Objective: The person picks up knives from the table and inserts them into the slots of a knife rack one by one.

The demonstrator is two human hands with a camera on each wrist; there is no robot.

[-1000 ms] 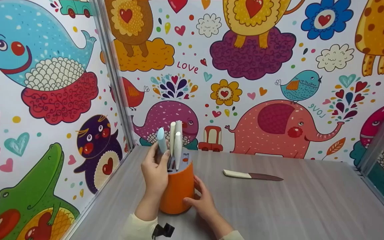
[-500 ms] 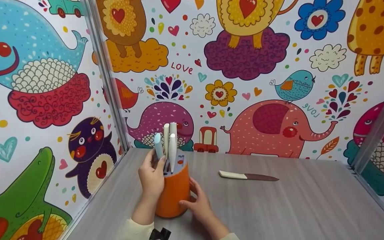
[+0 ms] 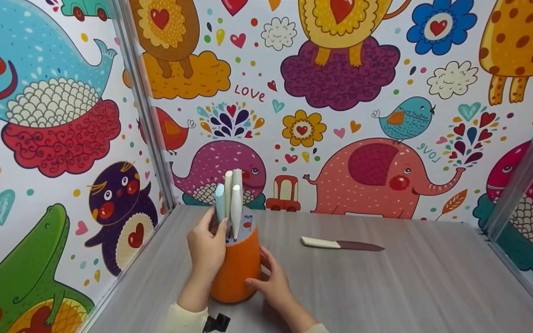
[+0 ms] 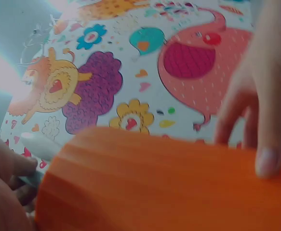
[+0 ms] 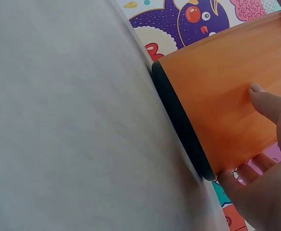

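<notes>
An orange knife block [image 3: 236, 273] stands upright on the table, with several knife handles rising from its grey slotted top. My left hand [image 3: 207, 245] pinches the light blue knife handle [image 3: 220, 203] at the block's left side; its blade is hidden. Beside it stand a white handle [image 3: 236, 208] and a cream handle [image 3: 228, 194], with a grey one partly hidden behind. My right hand [image 3: 275, 282] holds the lower right side of the block, thumb in front; in the right wrist view that thumb lies on the orange wall [image 5: 217, 106] above a dark base.
A knife with a cream handle and brown blade [image 3: 343, 244] lies flat on the grey wood-look table [image 3: 387, 286], right of the block. Cartoon-printed panels [image 3: 363, 115] stand along the back and sides. A black strap piece [image 3: 218, 323] sits at the left wrist.
The light blue handle has sunk slightly lower relative to the white one, with my left hand still on it. The head view has shifted, so the scene slid left. The right hand keeps its hold.
</notes>
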